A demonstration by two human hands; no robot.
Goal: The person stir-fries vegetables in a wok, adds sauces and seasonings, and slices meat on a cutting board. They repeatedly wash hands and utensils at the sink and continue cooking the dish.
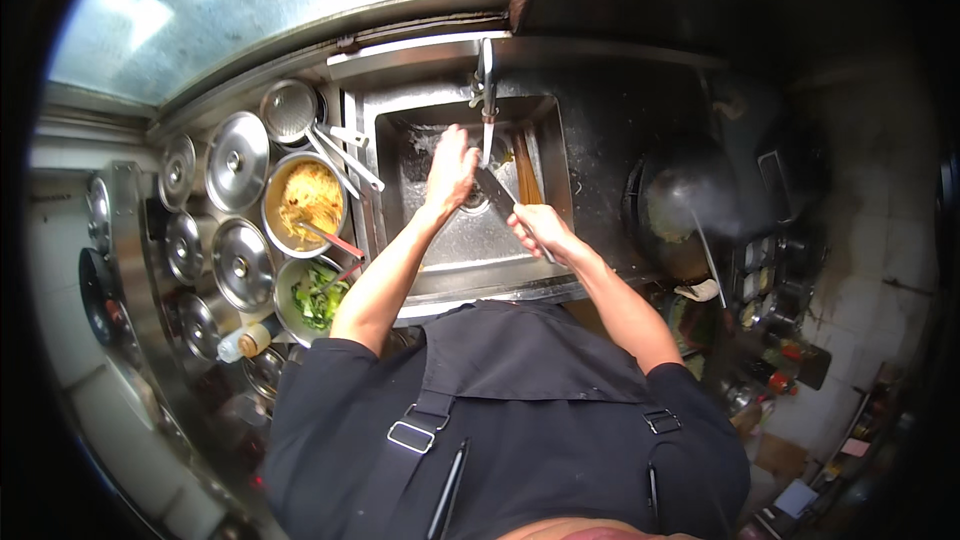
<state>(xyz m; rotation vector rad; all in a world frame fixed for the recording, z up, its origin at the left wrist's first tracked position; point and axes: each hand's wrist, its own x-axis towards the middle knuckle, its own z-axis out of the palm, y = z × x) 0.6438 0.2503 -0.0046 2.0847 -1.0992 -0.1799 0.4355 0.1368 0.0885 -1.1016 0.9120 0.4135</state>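
Observation:
My right hand [541, 229] grips the handle of a dark, long-bladed kitchen tool [495, 190], perhaps a knife, held slantwise over a stainless steel sink [457, 259]. My left hand [452, 171] is by the tool's far end, fingers extended; whether it touches the tool is unclear. Water [487, 142] runs from the faucet [487, 82] close to that end. To the right of the tool, a bundled bamboo wok brush [526, 172] leans inside the basin. The drain is partly hidden behind the tool.
Left of the sink stand a pot of noodles [309, 191], a bowl of green vegetables [319, 300], a strainer [289, 111] and several lidded pots [238, 161]. On the right a steaming wok [675, 221] holds a ladle [705, 247].

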